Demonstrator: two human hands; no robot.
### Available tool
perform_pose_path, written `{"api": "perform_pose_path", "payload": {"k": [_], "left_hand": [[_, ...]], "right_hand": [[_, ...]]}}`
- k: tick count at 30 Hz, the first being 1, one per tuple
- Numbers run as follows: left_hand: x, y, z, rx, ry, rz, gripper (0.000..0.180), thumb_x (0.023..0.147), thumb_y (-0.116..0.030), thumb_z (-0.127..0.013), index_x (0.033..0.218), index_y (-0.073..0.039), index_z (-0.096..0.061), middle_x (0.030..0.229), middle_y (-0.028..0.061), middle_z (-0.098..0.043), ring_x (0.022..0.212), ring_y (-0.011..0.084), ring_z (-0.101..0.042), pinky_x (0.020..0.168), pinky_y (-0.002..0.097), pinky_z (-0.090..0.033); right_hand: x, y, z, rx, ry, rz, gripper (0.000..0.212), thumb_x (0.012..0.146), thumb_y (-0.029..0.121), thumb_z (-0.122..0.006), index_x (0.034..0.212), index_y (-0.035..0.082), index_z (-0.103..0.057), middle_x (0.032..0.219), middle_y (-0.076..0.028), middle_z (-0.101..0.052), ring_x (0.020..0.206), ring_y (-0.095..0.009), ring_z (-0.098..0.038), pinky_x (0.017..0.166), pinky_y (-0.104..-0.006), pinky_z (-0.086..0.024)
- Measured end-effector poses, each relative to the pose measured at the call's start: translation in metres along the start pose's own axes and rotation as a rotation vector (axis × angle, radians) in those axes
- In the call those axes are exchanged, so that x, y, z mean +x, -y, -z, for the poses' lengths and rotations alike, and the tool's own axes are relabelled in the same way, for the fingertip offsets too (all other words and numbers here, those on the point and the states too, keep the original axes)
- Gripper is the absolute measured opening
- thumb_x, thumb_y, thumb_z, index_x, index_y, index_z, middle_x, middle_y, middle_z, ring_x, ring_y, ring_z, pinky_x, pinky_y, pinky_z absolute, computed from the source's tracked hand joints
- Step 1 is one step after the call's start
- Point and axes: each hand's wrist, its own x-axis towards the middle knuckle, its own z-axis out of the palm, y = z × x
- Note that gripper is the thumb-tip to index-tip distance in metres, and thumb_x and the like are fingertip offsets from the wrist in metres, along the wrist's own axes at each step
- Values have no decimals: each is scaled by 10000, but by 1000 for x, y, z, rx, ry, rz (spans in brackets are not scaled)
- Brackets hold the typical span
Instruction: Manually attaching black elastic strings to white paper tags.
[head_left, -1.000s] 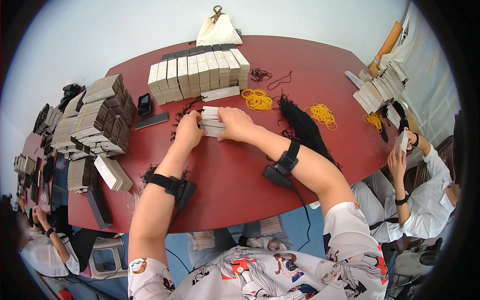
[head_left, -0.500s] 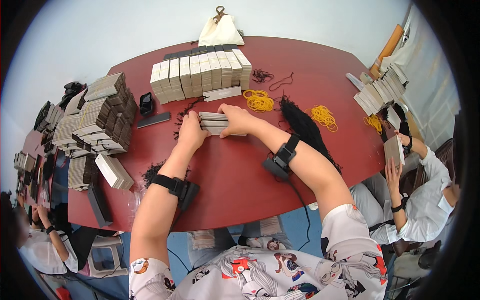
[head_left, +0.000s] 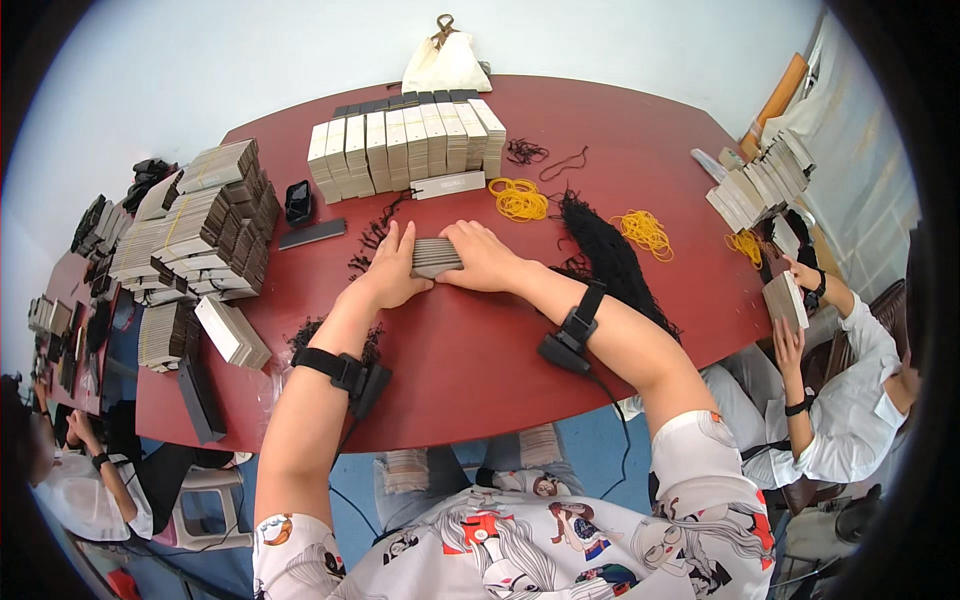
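Head view: card stack [head_left: 436, 258] sits between the hands at the red table [head_left: 480, 350]. Right hand [head_left: 482, 258] grips its right end; left hand [head_left: 390, 275], fingers extended, braces the left. No band visible on this stack; white bundles [head_left: 412, 145] behind, some banded, judged complete; loose yellow bands [head_left: 519, 201] remain unused

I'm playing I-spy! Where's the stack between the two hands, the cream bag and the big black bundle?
Stack [head_left: 434, 258]: head view, middle of its layered edges.
Cream bag [head_left: 445, 66]: head view, middle of its front.
Black bundle [head_left: 612, 246]: head view, middle of its strands.
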Motion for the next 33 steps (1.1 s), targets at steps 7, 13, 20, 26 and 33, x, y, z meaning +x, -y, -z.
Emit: {"api": "perform_pose_path", "payload": {"k": [7, 13, 20, 26, 33], "left_hand": [[-16, -17, 38, -125, -12, 2, 1023, 614, -182, -791, 1412, -77, -159, 1297, 194, -400, 1264, 320, -342, 1073, 490, -161], [-9, 9, 37, -1029, -18, -82, 552, 845, -4, -534, 1341, -14, -293, 1031, 74, -531, 930, 135, -537, 830, 262, -432], [0, 14, 55, -1159, -221, 239, 377, 892, -48, -498, 1244, 30, -387, 1004, 106, -528, 720, 125, -545, 722, 301, -532], [13, 20, 26, -1257, -394, 361, 526, 829, 15, -531, 1313, 33, -325, 1279, 210, -424, 1083, 244, -522, 901, 308, -455], [-33, -1, 70, -1068, -544, 306, 516, 811, -71, -596, 1284, 1, -400, 1282, 166, -432, 1090, 214, -488, 901, 322, -412]], "right_hand": [[9, -4, 28, 75, 32, 70, 501, 651, 298, -739, 1027, 42, -531, 1000, -147, -553, 988, -305, -511, 867, -383, -411], [38, 9, 91, 138, 83, 92, 509, 670, 270, -744, 1043, 6, -519, 1040, -164, -566, 1013, -297, -530, 866, -359, -417], [66, -37, 71, 204, 104, -23, 631, 620, 289, -792, 1114, 87, -455, 1079, -181, -580, 1048, -344, -528, 883, -386, -411], [72, -62, 16, 6, 24, -184, 593, 592, 343, -796, 1078, 176, -500, 1058, -140, -586, 1072, -326, -493, 914, -440, -351], [73, -53, 26, -271, -118, -122, 558, 612, 394, -770, 1094, 200, -565, 1072, -79, -500, 1096, -270, -440, 914, -413, -354]]}}
